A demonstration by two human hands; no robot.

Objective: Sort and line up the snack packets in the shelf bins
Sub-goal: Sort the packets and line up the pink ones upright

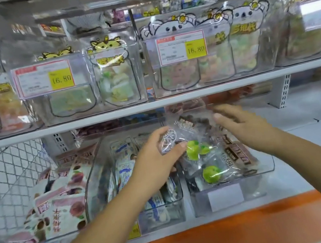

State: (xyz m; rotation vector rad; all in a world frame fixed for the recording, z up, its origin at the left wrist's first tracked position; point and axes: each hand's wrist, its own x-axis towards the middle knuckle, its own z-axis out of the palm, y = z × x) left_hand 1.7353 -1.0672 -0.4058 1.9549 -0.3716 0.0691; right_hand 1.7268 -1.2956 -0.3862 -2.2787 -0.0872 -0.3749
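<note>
My left hand pinches the left edge of a clear, crinkly snack packet, thumb underneath and fingers curled over the top. My right hand is spread flat, fingers straight, just beside the packet's right side; blur keeps me from telling whether it touches the film. The packet is held over the right lower bin, a clear hard-plastic tub of glossy packets printed with round green fruit (their lettering is too smeared to read). My left forearm hides part of the middle bin, where blue-and-white pouches stand. Pink pouches slump at the left.
</note>
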